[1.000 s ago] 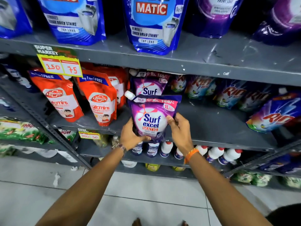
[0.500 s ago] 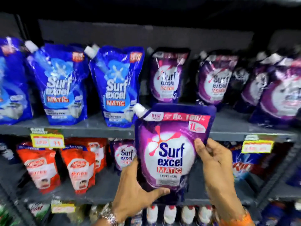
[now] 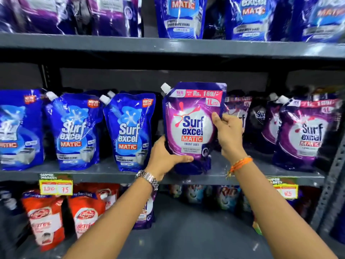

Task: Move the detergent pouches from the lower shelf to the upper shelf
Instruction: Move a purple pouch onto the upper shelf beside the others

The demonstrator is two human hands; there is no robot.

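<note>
A purple Surf Excel Matic pouch (image 3: 192, 126) with a white spout stands upright at the front of the upper shelf (image 3: 104, 172). My left hand (image 3: 164, 156) grips its lower left corner, thumb across the front. My right hand (image 3: 228, 133) holds its right edge at mid height. Another purple pouch (image 3: 145, 212) stays on the lower shelf (image 3: 186, 230), partly hidden behind my left forearm.
Blue Surf Excel pouches (image 3: 128, 131) stand left of the held pouch; purple ones (image 3: 304, 131) stand to its right and behind it. Red Lifebuoy pouches (image 3: 84, 212) and Rin pouches (image 3: 225, 197) sit on the lower shelf. Yellow price tags (image 3: 56, 186) hang on the shelf edge. A metal upright (image 3: 332, 180) is at right.
Both hands have lifted the purple pouch from the lower shelf up to the upper shelf. The view has tilted upward with it.
</note>
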